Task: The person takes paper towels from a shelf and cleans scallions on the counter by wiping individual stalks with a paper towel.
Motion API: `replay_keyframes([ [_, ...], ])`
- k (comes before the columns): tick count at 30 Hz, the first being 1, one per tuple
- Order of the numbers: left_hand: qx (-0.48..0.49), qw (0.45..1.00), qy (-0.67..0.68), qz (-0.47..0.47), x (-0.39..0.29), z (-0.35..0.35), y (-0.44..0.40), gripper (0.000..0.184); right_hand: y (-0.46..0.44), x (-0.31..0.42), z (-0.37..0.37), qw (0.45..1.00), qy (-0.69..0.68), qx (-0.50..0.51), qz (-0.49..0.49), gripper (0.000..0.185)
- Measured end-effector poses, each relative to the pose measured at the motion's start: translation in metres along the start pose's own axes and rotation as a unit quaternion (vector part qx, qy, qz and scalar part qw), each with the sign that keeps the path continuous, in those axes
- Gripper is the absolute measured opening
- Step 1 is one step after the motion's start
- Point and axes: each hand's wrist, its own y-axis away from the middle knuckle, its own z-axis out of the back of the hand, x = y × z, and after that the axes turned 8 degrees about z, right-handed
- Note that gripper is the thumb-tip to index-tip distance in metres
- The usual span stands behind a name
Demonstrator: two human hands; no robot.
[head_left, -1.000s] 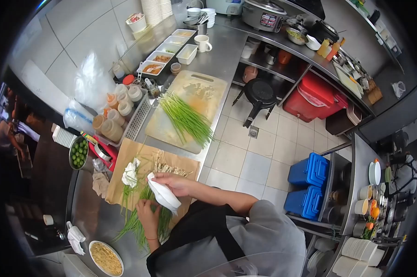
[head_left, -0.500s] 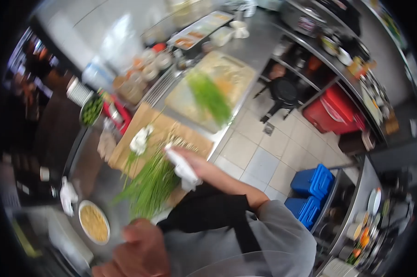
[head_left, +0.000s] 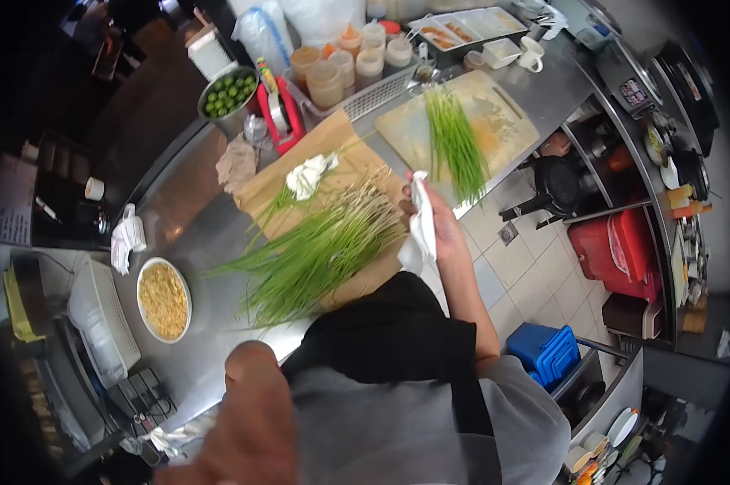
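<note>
My right hand [head_left: 439, 220] is closed on a crumpled white paper towel [head_left: 420, 230], beside the root ends of a large loose pile of chives [head_left: 324, 246]. That pile lies on brown paper [head_left: 280, 186], its green tips spreading onto the steel counter. Another white crumpled paper towel [head_left: 308, 176] rests on the paper above the pile. A neat bundle of chives [head_left: 455, 145] lies on the cutting board [head_left: 506, 121], beyond my right hand. My left hand [head_left: 251, 420] is close to the camera, low in view and blurred; its fingers cannot be made out.
An oval dish of crumbly yellow food [head_left: 164, 299] sits on the counter at left. At the back are a pot of small green fruits [head_left: 229, 97], a red tape dispenser [head_left: 280, 117] and sauce bottles [head_left: 326, 85]. A pan [head_left: 555, 184] and red container [head_left: 615, 250] stand at right.
The view has swung, so the counter things sit farther right and are sharper. My right hand still holds the paper towel by the root ends. My left hand remains low and near the camera.
</note>
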Motion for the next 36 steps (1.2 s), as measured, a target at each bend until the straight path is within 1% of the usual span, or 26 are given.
replay_keyframes([
  [2, -0.089, 0.989, -0.114, -0.037, 0.027, 0.021, -0.011, 0.036, -0.002, 0.003, -0.001, 1.0, -0.015, 0.006, 0.014, 0.029],
  [4, -0.117, 0.952, -0.274, 0.075, 0.054, 0.052, -0.004, 0.027, -0.001, 0.007, -0.008, 0.999, -0.033, 0.001, 0.041, 0.031],
  [5, -0.102, 0.899, -0.371, 0.207, 0.07, 0.072, 0.013, 0.024, 0.0, 0.007, -0.008, 0.997, -0.055, -0.008, 0.044, 0.029],
  [6, 0.042, 0.809, -0.507, 0.294, 0.083, 0.085, 0.021, 0.029, -0.001, 0.008, -0.005, 0.997, -0.067, -0.017, 0.043, 0.029],
  [7, 0.107, 0.773, -0.54, 0.315, 0.103, 0.099, 0.046, 0.014, -0.002, 0.009, -0.003, 0.996, -0.079, -0.025, 0.044, 0.029],
  [8, 0.122, 0.764, -0.517, 0.365, 0.124, 0.119, 0.081, 0.015, -0.004, 0.009, -0.001, 0.995, -0.074, -0.036, 0.051, 0.028],
  [10, 0.185, 0.692, -0.576, 0.394, 0.147, 0.137, 0.124, 0.015, -0.005, 0.007, 0.003, 0.994, -0.065, -0.061, 0.065, 0.028],
  [13, 0.151, 0.676, -0.628, 0.354, 0.174, 0.144, 0.15, 0.014, -0.005, 0.006, 0.003, 0.991, -0.1, -0.061, 0.059, 0.029],
  [16, 0.246, 0.638, -0.631, 0.367, 0.191, 0.154, 0.154, 0.016, -0.005, 0.003, 0.004, 0.993, -0.094, -0.055, 0.048, 0.029],
  [19, 0.34, 0.597, -0.635, 0.354, 0.207, 0.187, 0.155, 0.018, -0.003, 0.006, 0.004, 0.993, -0.098, -0.049, 0.052, 0.028],
  [22, 0.311, 0.59, -0.662, 0.341, 0.209, 0.203, 0.149, 0.019, -0.003, 0.016, 0.008, 0.988, -0.126, -0.058, 0.064, 0.028],
  [25, 0.267, 0.605, -0.695, 0.281, 0.196, 0.184, 0.139, 0.017, -0.003, 0.025, 0.01, 0.982, -0.149, -0.071, 0.089, 0.028],
  [26, 0.254, 0.617, -0.687, 0.286, 0.192, 0.175, 0.137, 0.016, -0.004, 0.028, 0.011, 0.98, -0.166, -0.062, 0.095, 0.028],
  [28, 0.228, 0.638, -0.672, 0.298, 0.184, 0.15, 0.136, 0.014, -0.003, 0.028, 0.015, 0.976, -0.156, -0.078, 0.131, 0.027],
  [29, 0.238, 0.671, -0.623, 0.325, 0.18, 0.136, 0.136, 0.013, -0.005, 0.027, 0.016, 0.973, -0.152, -0.083, 0.15, 0.027],
  [30, 0.247, 0.7, -0.571, 0.352, 0.174, 0.121, 0.138, 0.012, -0.006, 0.026, 0.019, 0.977, -0.143, -0.065, 0.147, 0.026],
  [31, 0.255, 0.726, -0.517, 0.375, 0.171, 0.11, 0.141, 0.011, -0.008, 0.023, 0.021, 0.979, -0.154, -0.06, 0.116, 0.022],
  [33, 0.276, 0.733, -0.507, 0.36, 0.173, 0.095, 0.153, 0.011, -0.011, 0.019, 0.02, 0.982, -0.176, -0.049, 0.056, 0.024],
  [34, 0.287, 0.736, -0.501, 0.353, 0.175, 0.089, 0.159, 0.011, -0.012, 0.016, 0.018, 0.981, -0.175, -0.071, 0.047, 0.025],
  [35, 0.287, 0.729, -0.513, 0.351, 0.176, 0.084, 0.162, 0.01, -0.013, 0.011, 0.01, 0.978, -0.166, -0.103, 0.074, 0.026],
  [36, 0.286, 0.721, -0.525, 0.348, 0.178, 0.08, 0.165, 0.009, -0.013, 0.008, 0.006, 0.979, -0.149, -0.113, 0.076, 0.026],
])
